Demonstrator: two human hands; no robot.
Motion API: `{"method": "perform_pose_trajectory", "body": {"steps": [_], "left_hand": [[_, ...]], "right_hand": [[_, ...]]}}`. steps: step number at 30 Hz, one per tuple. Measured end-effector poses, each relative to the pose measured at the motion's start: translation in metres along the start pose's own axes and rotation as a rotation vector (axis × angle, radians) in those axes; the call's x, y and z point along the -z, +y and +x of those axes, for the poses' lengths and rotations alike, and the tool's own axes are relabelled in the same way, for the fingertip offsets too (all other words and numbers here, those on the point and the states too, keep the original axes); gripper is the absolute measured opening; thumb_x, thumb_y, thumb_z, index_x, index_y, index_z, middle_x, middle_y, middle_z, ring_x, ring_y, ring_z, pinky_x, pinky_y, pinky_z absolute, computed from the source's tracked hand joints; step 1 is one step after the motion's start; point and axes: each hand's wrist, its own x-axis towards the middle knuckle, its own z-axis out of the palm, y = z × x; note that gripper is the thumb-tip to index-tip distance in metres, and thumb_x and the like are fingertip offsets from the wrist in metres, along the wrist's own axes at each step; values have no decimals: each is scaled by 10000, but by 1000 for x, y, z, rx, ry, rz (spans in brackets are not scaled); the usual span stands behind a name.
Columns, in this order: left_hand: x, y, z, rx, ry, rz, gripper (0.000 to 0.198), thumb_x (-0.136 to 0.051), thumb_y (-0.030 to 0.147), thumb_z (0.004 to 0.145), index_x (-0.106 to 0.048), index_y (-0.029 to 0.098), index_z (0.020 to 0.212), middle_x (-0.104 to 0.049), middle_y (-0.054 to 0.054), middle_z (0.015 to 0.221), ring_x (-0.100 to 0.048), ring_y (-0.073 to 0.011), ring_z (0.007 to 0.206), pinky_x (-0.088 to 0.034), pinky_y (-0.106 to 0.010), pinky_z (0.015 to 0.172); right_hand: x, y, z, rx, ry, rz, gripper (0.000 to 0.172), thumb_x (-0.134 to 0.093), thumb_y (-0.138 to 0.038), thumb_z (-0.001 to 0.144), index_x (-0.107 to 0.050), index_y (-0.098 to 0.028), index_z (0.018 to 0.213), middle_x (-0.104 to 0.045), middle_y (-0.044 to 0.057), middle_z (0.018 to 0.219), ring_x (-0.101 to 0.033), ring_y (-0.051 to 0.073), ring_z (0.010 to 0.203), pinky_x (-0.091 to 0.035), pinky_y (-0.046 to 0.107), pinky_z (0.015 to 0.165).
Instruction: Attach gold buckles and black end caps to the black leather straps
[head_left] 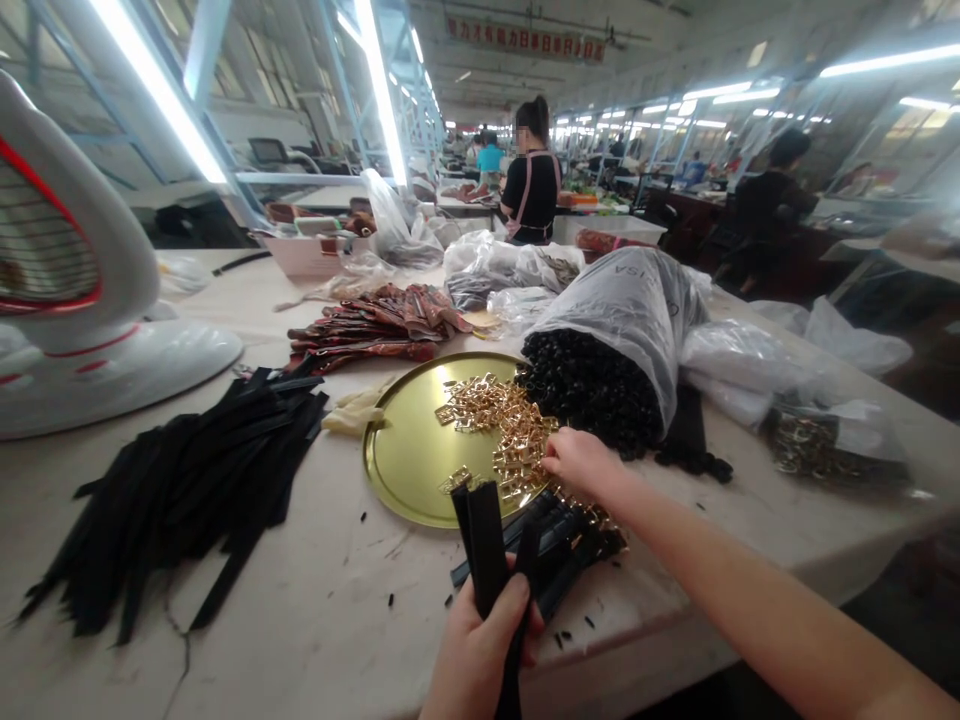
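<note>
My left hand [487, 630] is closed around several flat black straps [486, 545], their ends pointing up. Over the right edge of a round gold tray [409, 470], my right hand [583, 462] has its fingers pinched together at a heap of small gold-coloured metal buckles [517, 440]. Whatever is between those fingertips is hidden. More black straps with gold buckles on them [559, 545] lie under and beside the tray's near right edge, just beyond my left hand.
A pile of loose black straps [195, 490] lies at the left, near a white heater [112, 350]. Brown-red strips [367, 325] are behind the tray. A plastic bag [630, 300] spills small black pieces [592, 390]. Another bag of metal parts [832, 445] sits right. A person [534, 185] stands beyond the table.
</note>
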Motion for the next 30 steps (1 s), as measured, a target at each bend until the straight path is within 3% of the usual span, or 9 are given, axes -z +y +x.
{"method": "perform_pose_trajectory", "body": {"steps": [9, 14, 17, 20, 23, 27, 30], "left_hand": [[-1, -5, 4, -69, -54, 10, 298, -597, 348, 674, -471, 162, 869, -553, 47, 437, -423, -77, 320, -306, -182, 349], [-2, -9, -2, -106, -64, -1, 334, -636, 383, 645, -487, 163, 848, -571, 33, 445, -451, -92, 320, -335, -198, 356], [-1, -13, -7, -124, -29, -19, 399, -655, 431, 625, -484, 168, 870, -573, 35, 441, -454, -97, 318, -343, -202, 358], [0, -11, -11, -159, -25, -3, 396, -639, 464, 643, -483, 171, 860, -570, 36, 429, -449, -92, 317, -327, -191, 354], [-4, -4, -12, -192, -46, 19, 366, -618, 451, 673, -478, 170, 863, -570, 38, 438, -446, -86, 326, -319, -184, 353], [-24, 6, -15, -201, -104, 44, 313, -614, 396, 684, -472, 167, 843, -575, 36, 466, -456, -80, 347, -334, -179, 363], [-41, 5, -25, -152, -224, 85, 285, -605, 376, 685, -464, 170, 824, -570, 35, 443, -447, -79, 323, -327, -180, 357]], "right_hand": [[-2, -1, 4, -53, -83, 35, 116, -595, -255, 735, -616, -164, 803, -640, 59, 831, -569, 178, 768, -352, 251, 622], [0, -1, 8, -65, -121, 187, 161, -635, -289, 716, -585, -141, 680, -597, 0, 676, -528, 124, 623, -386, 256, 599], [8, -4, 2, -42, -56, 344, 126, -654, -243, 684, -575, -145, 685, -615, 15, 715, -520, 115, 650, -373, 234, 595], [21, -8, -20, 3, -16, 545, 155, -584, -287, 754, -551, -140, 792, -636, 46, 788, -549, 120, 680, -395, 227, 587], [37, -11, -60, 55, -70, 758, 250, -496, -396, 816, -506, -150, 857, -649, 49, 803, -584, 113, 642, -436, 226, 557], [54, -10, -115, 41, -239, 1302, 291, -619, -412, 734, -478, -173, 820, -632, 13, 754, -563, 88, 556, -431, 207, 506], [57, 0, -139, 21, -151, 1406, 300, -686, -376, 681, -507, -164, 795, -589, -21, 664, -520, 69, 507, -402, 193, 484]]}}
